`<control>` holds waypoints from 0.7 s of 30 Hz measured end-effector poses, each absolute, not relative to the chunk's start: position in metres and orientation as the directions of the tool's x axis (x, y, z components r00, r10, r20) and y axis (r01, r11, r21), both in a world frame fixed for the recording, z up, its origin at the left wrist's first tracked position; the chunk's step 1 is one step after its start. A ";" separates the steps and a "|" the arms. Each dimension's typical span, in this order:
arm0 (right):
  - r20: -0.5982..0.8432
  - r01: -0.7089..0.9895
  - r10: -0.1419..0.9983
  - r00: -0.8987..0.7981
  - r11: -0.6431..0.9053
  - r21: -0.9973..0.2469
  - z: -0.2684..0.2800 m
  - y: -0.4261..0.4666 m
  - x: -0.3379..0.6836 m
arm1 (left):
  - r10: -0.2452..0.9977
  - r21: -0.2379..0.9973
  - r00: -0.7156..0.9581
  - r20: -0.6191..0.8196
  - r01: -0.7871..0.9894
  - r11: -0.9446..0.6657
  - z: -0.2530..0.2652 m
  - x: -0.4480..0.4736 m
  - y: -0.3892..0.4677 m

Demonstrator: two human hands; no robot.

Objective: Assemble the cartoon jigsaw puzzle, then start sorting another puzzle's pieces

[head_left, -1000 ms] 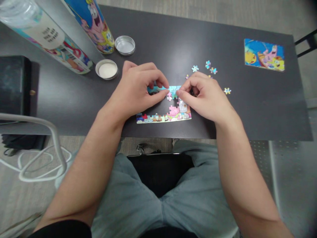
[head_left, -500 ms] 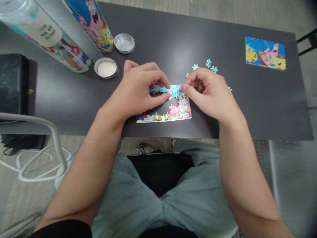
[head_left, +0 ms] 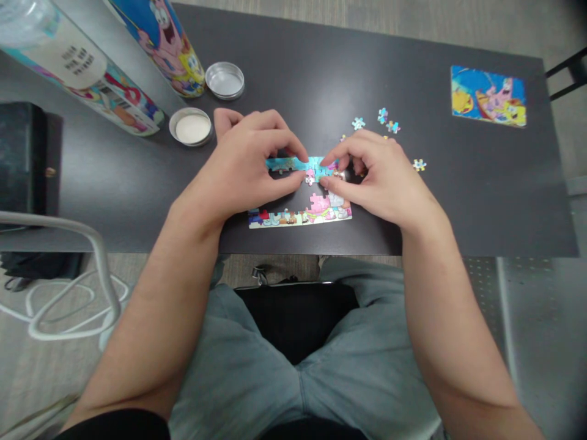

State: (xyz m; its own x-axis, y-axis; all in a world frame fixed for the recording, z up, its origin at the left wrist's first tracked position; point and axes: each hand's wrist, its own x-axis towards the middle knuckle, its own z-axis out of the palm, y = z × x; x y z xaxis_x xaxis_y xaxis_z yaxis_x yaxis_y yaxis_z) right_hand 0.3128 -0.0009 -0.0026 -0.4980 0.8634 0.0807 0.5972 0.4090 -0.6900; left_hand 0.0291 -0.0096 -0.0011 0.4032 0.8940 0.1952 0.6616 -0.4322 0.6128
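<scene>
On the dark table lies a partly joined jigsaw puzzle (head_left: pixel 321 209), with a gap in its middle where the table shows. My left hand (head_left: pixel 257 162) rests over its left side, thumb and index fingertips curled onto pieces at the upper middle. From the right, my right hand (head_left: pixel 380 174) grips the upper right section, its thumb and index tip on either side of light blue pieces (head_left: pixel 315 165). A pink-and-white piece (head_left: pixel 310 178) juts into the gap beside my left thumb. My hands hide parts of the puzzle's left and right sides.
Several loose pieces (head_left: pixel 382 115) lie beyond my right hand. A cartoon picture card (head_left: pixel 488 96) is at the far right. Two round metal lids (head_left: pixel 224 80) sit near two tall printed cans (head_left: pixel 177 55) at the back left. A black case (head_left: pixel 22 162) stands at the left edge.
My right hand has moved slightly left, and its thumb and index finger have spread onto the blue pieces. The left hand stays at the puzzle; the view has shifted slightly.
</scene>
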 end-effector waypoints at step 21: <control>0.146 0.595 0.877 -0.458 0.424 -0.683 -0.006 -0.001 0.314 | 0.895 0.617 0.404 0.190 0.660 -0.429 -0.006 0.029 -0.007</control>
